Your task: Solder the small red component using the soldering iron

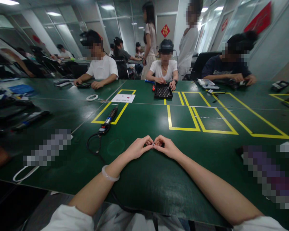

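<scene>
Over the green table (144, 173), my left hand (139, 147) and my right hand (168, 147) meet at their fingertips. Both hands are closed in a pinch on one tiny, shiny piece (153, 144), reddish and silvery, too small to name. Fingers cover most of it. A pale bangle (110, 174) circles my left wrist. To the left of my hands lies an electric screwdriver (110, 118), dark with a silver and blue band, its black cable (96, 150) looping toward me.
Yellow tape outlines (184, 129) mark the tabletop ahead. A white paper card (123, 98) and a white tape ring (92, 97) lie at the left. Across the table, a person handles a black tray (163, 91). Blurred-out items (50, 147) lie on both sides.
</scene>
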Demonstrator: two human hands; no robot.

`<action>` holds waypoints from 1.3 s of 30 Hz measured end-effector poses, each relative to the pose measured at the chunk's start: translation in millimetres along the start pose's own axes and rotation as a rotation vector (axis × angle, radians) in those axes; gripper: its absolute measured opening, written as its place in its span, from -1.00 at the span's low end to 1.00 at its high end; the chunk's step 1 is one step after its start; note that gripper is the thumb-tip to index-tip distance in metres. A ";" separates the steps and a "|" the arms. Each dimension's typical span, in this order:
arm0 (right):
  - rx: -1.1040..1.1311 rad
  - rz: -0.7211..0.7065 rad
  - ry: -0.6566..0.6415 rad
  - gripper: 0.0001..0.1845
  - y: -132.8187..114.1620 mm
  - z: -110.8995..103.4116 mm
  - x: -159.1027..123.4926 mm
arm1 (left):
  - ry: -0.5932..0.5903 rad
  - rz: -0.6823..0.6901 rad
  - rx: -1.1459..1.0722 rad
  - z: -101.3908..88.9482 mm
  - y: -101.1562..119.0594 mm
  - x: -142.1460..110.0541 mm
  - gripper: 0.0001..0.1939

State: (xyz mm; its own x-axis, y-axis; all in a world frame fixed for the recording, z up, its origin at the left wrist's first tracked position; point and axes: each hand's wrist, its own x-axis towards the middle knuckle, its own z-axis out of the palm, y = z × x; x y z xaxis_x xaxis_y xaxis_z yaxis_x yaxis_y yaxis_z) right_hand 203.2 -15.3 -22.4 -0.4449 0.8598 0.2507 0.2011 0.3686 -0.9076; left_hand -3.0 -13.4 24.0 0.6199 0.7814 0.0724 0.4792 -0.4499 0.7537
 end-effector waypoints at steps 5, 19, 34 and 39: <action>0.030 -0.006 -0.014 -0.75 -3.4 -0.4 0.4 | -0.009 -0.007 -0.036 -1.0 -0.8 -1.3 -0.76; -0.020 0.039 -0.017 -0.84 -4.3 0.3 0.7 | 0.607 -0.530 0.826 -112.2 -93.0 -29.4 -0.39; -0.067 0.013 -0.037 -0.84 -5.8 0.9 1.0 | 0.407 -0.765 0.704 -135.5 -127.0 -42.1 -0.36; -0.069 0.019 -0.028 -0.84 -6.6 2.5 1.4 | 0.411 -0.724 0.753 -111.6 -103.6 -31.9 -0.37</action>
State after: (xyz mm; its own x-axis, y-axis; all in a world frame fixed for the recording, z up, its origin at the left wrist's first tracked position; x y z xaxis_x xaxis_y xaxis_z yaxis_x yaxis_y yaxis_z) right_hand 199.1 -17.4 -16.9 -0.4641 0.8571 0.2234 0.2689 0.3766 -0.8865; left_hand -141.9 56.5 16.5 -0.1419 0.9856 0.0923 0.9833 0.1296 0.1281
